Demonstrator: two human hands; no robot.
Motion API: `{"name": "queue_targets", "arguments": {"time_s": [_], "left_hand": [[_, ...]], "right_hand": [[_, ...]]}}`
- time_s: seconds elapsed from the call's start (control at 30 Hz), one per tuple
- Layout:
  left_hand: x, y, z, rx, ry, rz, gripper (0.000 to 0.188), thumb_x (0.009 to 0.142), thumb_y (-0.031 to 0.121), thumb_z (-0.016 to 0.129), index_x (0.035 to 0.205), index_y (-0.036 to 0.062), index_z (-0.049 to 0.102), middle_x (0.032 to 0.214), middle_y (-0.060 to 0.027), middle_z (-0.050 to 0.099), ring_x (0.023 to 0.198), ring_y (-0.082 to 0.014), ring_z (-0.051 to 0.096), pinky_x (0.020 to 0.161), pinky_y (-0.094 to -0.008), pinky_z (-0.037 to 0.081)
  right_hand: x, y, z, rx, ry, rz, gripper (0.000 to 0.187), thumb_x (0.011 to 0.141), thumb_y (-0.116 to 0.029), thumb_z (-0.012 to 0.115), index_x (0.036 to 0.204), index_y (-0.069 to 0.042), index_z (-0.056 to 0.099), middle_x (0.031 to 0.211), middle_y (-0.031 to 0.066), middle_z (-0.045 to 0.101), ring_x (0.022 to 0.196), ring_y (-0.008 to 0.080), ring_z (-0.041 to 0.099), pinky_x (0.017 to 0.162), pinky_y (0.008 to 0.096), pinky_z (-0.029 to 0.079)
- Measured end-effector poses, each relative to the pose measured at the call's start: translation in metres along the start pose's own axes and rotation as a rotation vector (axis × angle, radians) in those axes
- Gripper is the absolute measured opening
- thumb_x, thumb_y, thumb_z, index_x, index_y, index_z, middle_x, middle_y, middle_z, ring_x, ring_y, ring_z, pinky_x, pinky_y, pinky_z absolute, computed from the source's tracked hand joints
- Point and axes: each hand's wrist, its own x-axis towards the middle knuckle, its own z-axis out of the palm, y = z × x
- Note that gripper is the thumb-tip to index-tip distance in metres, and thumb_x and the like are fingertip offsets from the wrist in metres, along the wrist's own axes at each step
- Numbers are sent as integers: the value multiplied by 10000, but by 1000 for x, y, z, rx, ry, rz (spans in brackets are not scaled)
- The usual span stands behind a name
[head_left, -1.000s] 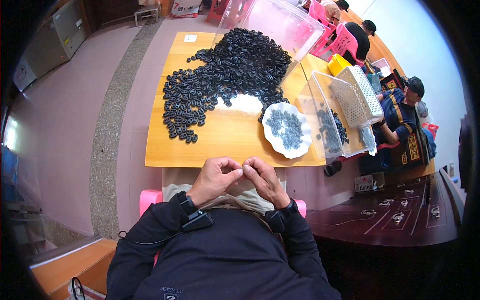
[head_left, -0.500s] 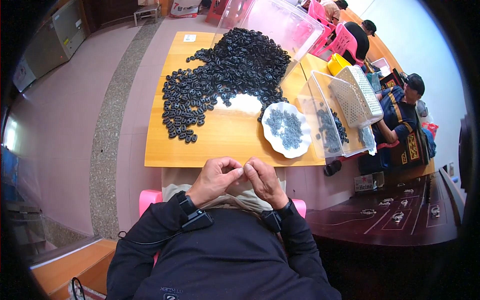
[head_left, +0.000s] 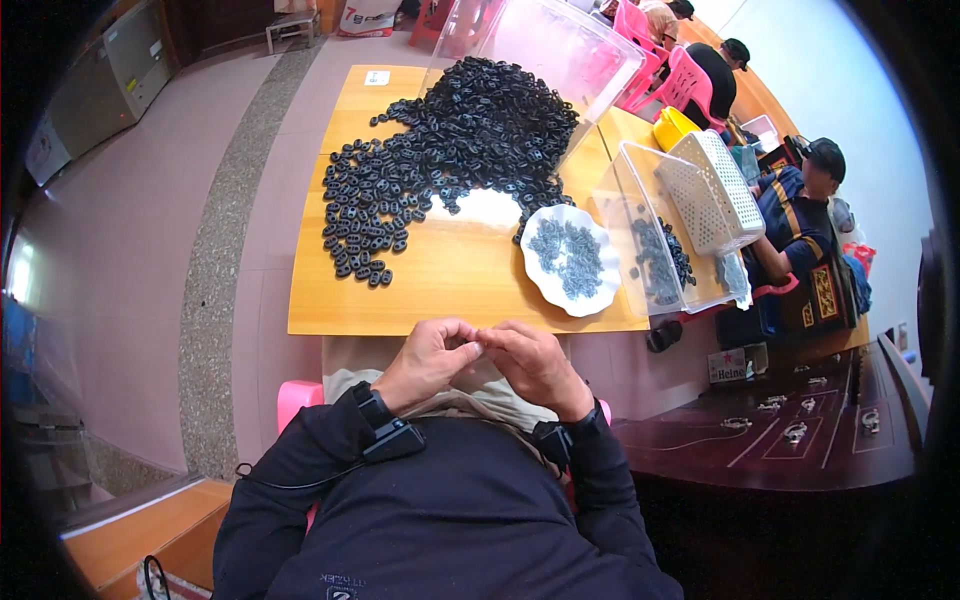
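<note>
My left hand (head_left: 430,365) and my right hand (head_left: 532,365) meet at the fingertips, just off the table's near edge and above my lap. Both are closed in a pinch; whatever lies between the fingers is too small or hidden to make out. Beyond them spreads a big heap of small black oval plastic pieces with two holes (head_left: 500,125), thinning out toward the left. To the right of the heap, a white scalloped dish (head_left: 540,285) holds many tiny grey clear-looking parts (head_left: 575,255).
A clear bin (head_left: 625,180) with black pieces stands at the table's right, beside a white perforated basket (head_left: 705,190) and a yellow bowl (head_left: 672,128). A large clear box (head_left: 610,60) lies behind the heap. A co-worker (head_left: 800,215) sits at the right; others sit farther back.
My right hand has turned, its fingers now reaching over toward the left fingertips. My left hand has hardly moved. The heap and dish look the same.
</note>
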Motion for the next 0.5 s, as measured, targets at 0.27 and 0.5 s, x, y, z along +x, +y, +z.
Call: {"name": "queue_targets", "arguments": {"time_s": [0.27, 0.5], "left_hand": [[0, 2, -2, -76, 10, -111, 127, 930, 100, 594, 995, -8, 611, 817, -32, 631, 682, -84, 597, 614, -236, 532], [0, 3, -3, -140, 34, -134, 144, 929, 135, 612, 986, 3, 622, 810, -36, 644, 678, -88, 615, 608, -248, 542]], "right_hand": [[-2, 1, 10, -118, 112, -86, 269, 756, -5, 701, 1016, -16, 633, 862, 143, 652, 744, 298, 658, 631, 338, 529], [-10, 15, 27, 273, 250, 86, 162, 786, 43, 688, 937, 14, 637, 860, 132, 679, 759, 195, 667, 645, 279, 522]]}}
